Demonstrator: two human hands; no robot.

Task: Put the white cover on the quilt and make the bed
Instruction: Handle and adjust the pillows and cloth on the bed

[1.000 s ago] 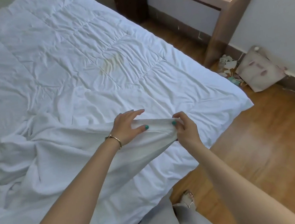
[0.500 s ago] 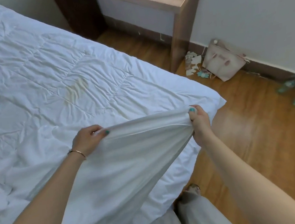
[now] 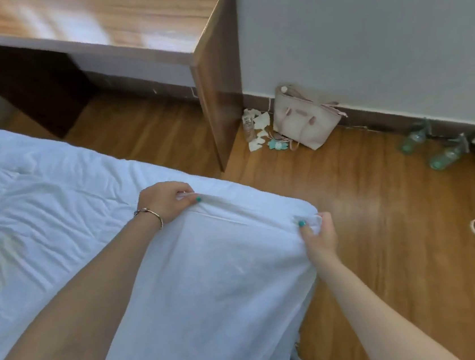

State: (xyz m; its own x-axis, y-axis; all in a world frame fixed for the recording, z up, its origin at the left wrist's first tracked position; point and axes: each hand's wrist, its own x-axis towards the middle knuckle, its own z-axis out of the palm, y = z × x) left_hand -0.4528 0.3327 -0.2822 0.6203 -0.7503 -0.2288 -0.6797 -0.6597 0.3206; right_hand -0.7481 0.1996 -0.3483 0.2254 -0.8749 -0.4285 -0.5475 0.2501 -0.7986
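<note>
Gripping the leading edge of the white cover (image 3: 201, 287) at two points, a person works at the corner of a bed, arms reaching forward from the bottom of the frame. Nearest the camera and out at the bed's outer corner, the right hand (image 3: 318, 237) pinches a bunched tip of the cover between thumb and fingers, right beside the wooden floor (image 3: 383, 222). Farther in, the left hand (image 3: 167, 201), a bangle at its wrist, is closed in a pinch on the same hem where it lies over the quilt (image 3: 40, 202). Between the two hands the hem runs taut as a straight diagonal line, from the left hand up and inward down to the right hand at the corner. The cover spreads back from that line toward the person; the bare quilt stretches away to the left, its long run lying beyond the left hand. By this reading, the coming pull depends on the right hand seating the corner while the left carries the hem along the quilt. Beyond the bed stand a wooden desk (image 3: 123, 24) and, against the wall, a pale handbag (image 3: 303, 122).
</note>
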